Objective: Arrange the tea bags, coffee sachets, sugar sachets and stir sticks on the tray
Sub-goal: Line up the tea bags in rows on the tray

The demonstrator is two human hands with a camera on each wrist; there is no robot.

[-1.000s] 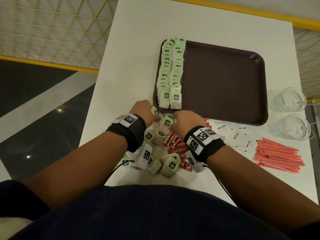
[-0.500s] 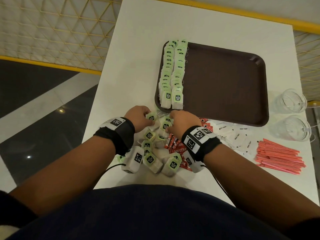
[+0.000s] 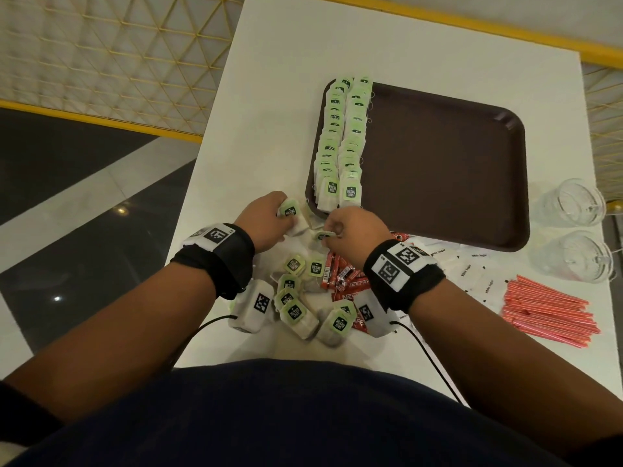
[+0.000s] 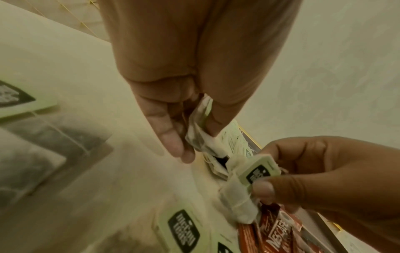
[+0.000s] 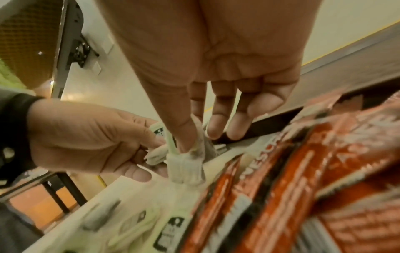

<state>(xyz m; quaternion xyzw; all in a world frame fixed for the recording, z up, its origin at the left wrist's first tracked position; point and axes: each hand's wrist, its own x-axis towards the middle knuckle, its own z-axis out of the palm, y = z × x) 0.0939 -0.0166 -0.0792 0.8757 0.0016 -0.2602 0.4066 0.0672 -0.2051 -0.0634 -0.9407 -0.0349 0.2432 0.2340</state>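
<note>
Two rows of green-tagged tea bags fill the left side of the brown tray. Just in front of the tray's near left corner, my left hand grips a tea bag between thumb and fingers, the same tea bag in the left wrist view. Close beside it, my right hand pinches another tea bag by its top, tag up. Loose tea bags and red coffee sachets lie under my wrists. White sugar sachets and pink stir sticks lie to the right.
Two clear glasses stand at the table's right edge, beside the tray. The white table drops off on the left to a dark floor. A yellow railing runs behind the table.
Both hands have risen from the loose pile and moved a little toward the tray's near left corner, each now holding a tea bag.
</note>
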